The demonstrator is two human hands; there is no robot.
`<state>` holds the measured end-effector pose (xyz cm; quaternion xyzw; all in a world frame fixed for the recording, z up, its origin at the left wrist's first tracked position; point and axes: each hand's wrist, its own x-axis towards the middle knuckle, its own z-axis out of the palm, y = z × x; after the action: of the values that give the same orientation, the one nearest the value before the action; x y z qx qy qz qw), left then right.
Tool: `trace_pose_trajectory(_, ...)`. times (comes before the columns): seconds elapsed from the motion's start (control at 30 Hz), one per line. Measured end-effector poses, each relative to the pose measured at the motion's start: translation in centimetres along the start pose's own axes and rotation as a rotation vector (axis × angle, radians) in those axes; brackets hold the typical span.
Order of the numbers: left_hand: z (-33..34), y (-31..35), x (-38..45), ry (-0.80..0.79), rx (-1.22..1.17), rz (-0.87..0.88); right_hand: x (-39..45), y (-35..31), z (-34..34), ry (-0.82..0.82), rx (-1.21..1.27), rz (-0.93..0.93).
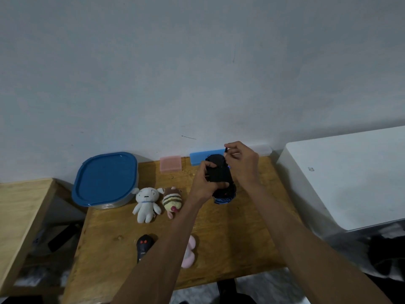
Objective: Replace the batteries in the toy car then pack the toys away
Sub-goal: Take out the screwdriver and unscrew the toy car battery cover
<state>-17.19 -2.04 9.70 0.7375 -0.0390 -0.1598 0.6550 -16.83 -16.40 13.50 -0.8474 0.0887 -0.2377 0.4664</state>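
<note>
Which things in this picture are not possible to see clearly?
Head view:
- Toy car: underside dark, partly covered by left hand; batteries not visible.
- Thin dark tool in right hand: too small to identify.
- Pink plush: mostly hidden by left forearm.
- Remote control: partly hidden by forearm.

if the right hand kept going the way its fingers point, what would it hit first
Probably the toy car itself: the right hand pinches a small dark piece just above it, fingers curled leftward and down towards it. Depth is unclear.

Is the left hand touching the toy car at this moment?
Touching. The head view shows the left hand with its fingers curled around the black toy car, holding it underside up above the wooden table.
</note>
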Motion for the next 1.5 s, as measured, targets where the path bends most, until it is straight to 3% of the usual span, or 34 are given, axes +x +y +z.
trace_pose_trajectory(0.43, 0.2, -0.5, -0.1, -0.013, -0.015, -0.017, 0.0, 1.5, -1.1, 0.11, -0.016, 0.027)
trace_pose_trajectory(0.77, -0.1, -2.6, 0.2, -0.001, -0.006, -0.02, -9.7, 13.8, 0.1, -0.183, -0.365, 0.546)
trace_pose_trajectory(0.97, -0.3, -4.1, 0.2, 0.006, -0.002, -0.046, -12.3, 15.8, -0.2, -0.349, -0.475, 0.575)
trace_pose_trajectory(1.2, -0.4, -4.6, 0.5, 0.008, -0.018, -0.05, -11.2, 14.9, 0.4, -0.3, -0.53, 0.613)
trace_pose_trajectory(1.27, -0.5, -4.6, 0.7, 0.007, -0.014, -0.046, -9.8, 13.7, 0.5, -0.195, -0.424, 0.59)
trace_pose_trajectory(1.37, -0.6, -4.5, 0.9, 0.011, -0.002, -0.038, -6.8, 10.7, 0.7, -0.093, -0.059, 0.494)
trace_pose_trajectory(1.5, -0.5, -4.7, 1.0, 0.016, 0.026, -0.005, -3.4, 7.6, 1.3, -0.222, 0.075, 0.336)
